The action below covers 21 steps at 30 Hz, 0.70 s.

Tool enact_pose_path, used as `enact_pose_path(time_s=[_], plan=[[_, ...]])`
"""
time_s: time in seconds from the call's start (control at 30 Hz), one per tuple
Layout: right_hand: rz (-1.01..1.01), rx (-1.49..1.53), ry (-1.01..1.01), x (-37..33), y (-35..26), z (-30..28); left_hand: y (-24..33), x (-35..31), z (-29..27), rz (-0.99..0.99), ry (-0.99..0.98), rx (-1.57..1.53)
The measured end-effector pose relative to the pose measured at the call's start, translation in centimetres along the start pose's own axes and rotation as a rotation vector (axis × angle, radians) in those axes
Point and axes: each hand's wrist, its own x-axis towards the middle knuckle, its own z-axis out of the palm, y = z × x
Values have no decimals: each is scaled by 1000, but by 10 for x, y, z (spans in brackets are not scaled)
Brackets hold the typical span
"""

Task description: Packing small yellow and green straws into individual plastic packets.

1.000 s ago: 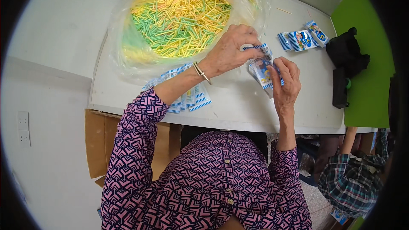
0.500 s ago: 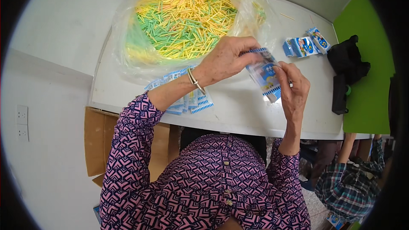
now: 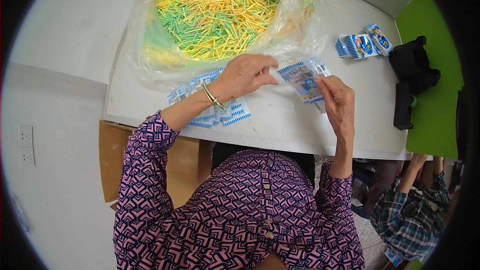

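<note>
Over the white table, my right hand [image 3: 338, 101] pinches a small blue-and-white plastic packet [image 3: 300, 82] by its right side. The packet is partly see-through, with striped ends and a printed cartoon picture; whether more than one is held I cannot tell. My left hand [image 3: 248, 76] is just left of it, thumb and fingers apart, holding nothing. A metal bangle circles the left wrist. Beneath that forearm lies a spread pile of similar flat packets [image 3: 236, 111], partly hidden. Beyond my left hand, a large clear plastic bag [image 3: 295, 35] gapes around many thin yellow, green and orange sticks [image 3: 220, 15].
Several filled blue-and-white packets [image 3: 362, 46] lie at the far right, beside a black object [image 3: 414, 65] near a green panel [image 3: 435, 105]. Loose sticks rest at the back. A cardboard box [image 3: 112, 160] stands below the table's left front. Another person's checked sleeve [image 3: 400, 220] shows at lower right.
My left hand has let go of the packet and moved left, its fingers now apart. My right hand keeps hold of the packet, which has tilted and shifted slightly left.
</note>
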Motion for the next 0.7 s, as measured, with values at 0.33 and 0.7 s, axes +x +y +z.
enact_pose_path(time_s=[0.33, 0.7], plan=[[162, 231, -37, 3, 5, 4, -8, -8, 2, -178, -185, 55], [80, 383, -158, 7, -33, 27, 16, -4, -1, 28, 196, -92]])
